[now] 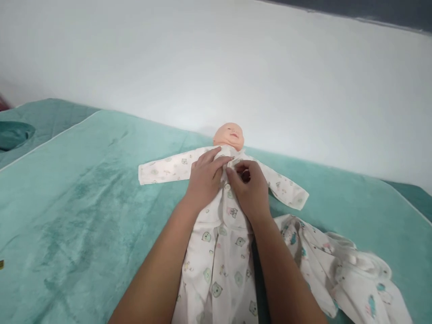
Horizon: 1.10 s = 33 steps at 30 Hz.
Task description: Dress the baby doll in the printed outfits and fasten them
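A baby doll (229, 134) lies on its back on a teal blanket (84, 193), head towards the wall. It wears a white sleepsuit (219, 265) printed with small bears, sleeves spread out to both sides. My left hand (204, 177) rests on the doll's chest, fingers pinching the sleepsuit's front edge near the collar. My right hand (250, 189) is right beside it, fingers curled and pinching the opposite edge of the fabric at the same spot. Both hands meet over the row of snaps.
A second white printed garment (344, 270) lies crumpled on the blanket at the right. A white wall (236, 67) rises just behind the doll. A darker teal cushion (15, 134) sits at the far left.
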Tool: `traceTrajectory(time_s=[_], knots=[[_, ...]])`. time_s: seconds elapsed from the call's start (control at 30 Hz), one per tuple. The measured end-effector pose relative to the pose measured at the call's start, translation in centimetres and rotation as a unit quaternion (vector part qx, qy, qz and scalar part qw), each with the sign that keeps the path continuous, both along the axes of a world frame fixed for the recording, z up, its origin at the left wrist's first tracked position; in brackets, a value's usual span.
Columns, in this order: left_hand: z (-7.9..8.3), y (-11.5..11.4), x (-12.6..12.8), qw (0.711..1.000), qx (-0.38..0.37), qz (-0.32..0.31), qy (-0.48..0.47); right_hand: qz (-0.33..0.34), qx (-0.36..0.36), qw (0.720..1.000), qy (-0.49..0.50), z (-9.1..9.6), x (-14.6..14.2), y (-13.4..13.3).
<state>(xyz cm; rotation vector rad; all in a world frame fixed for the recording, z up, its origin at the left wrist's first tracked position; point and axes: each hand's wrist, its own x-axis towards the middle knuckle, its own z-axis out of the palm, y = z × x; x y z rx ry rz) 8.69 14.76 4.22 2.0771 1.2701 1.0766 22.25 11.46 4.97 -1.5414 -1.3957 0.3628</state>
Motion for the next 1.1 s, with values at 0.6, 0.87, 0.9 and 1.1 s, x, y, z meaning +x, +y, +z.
traceTrajectory(time_s=[0.6,0.87,0.9,1.1], knots=[[-1.0,-0.9,-0.3,1.0,0.018,0.012,0.01,0.044,-0.039,0.994,0.097,0.6,1.1,1.3],[-0.4,-1.1,-0.1,0.999,0.015,0.014,0.05,-0.014,-0.023,0.998,0.055,0.3,0.8,1.5],[-0.4,-1.3,-0.1,0.999,0.018,0.016,0.041,-0.024,-0.02,0.998,0.06,0.3,0.7,1.4],[-1.0,-2.8,-0.7,0.998,0.048,-0.004,-0.042,-0.079,0.049,0.993,0.076,-0.7,-0.2,-1.0]])
